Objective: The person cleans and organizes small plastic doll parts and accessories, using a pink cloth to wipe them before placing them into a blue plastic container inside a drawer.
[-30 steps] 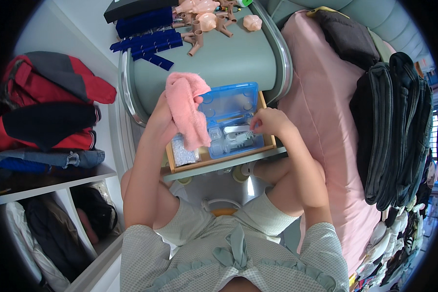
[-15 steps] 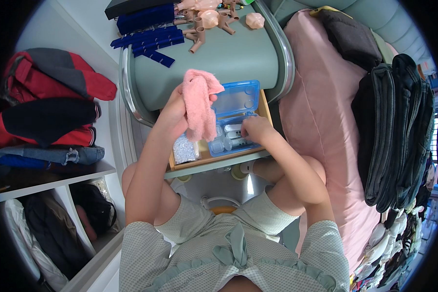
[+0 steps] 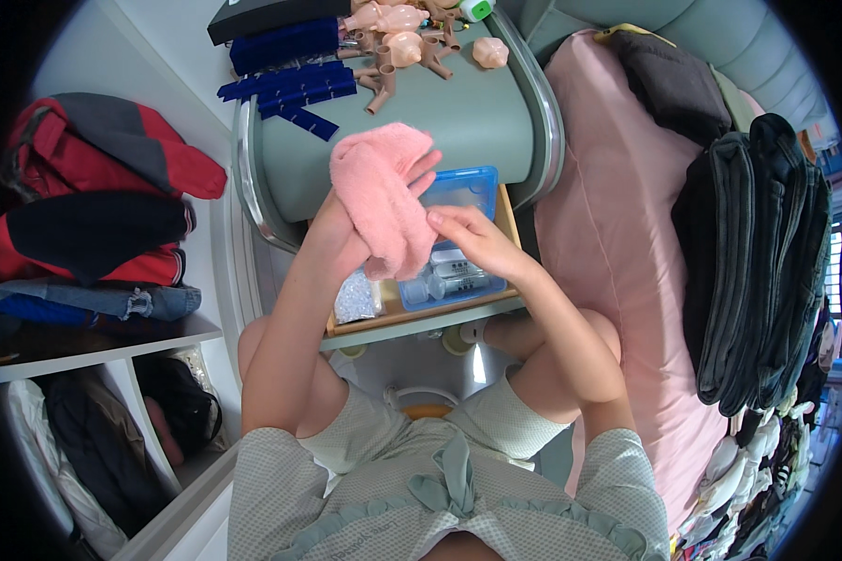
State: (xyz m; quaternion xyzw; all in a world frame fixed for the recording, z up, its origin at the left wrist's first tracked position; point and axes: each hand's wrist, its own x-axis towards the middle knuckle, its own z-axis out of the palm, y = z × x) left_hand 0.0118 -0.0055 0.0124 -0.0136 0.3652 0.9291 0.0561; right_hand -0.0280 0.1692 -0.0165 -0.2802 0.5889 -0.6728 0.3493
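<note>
The green cabinet (image 3: 477, 112) has its wooden drawer (image 3: 393, 316) pulled out and, inside, the blue box (image 3: 477, 187) with lid raised; opening appears done, closing not. Above the box, the pink cloth (image 3: 384, 201), apparently mid-handling and not yet laid down, drapes over the left hand (image 3: 346, 238), whose visible fingers extend. The right hand (image 3: 477, 241) has its fingertips at the cloth's edge; whether they pinch it cannot be told.

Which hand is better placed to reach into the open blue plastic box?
Probably the right hand: it hovers above the open blue plastic box, at the right edge of the fluffy pink cloth. The left hand is largely covered by that cloth.
</note>
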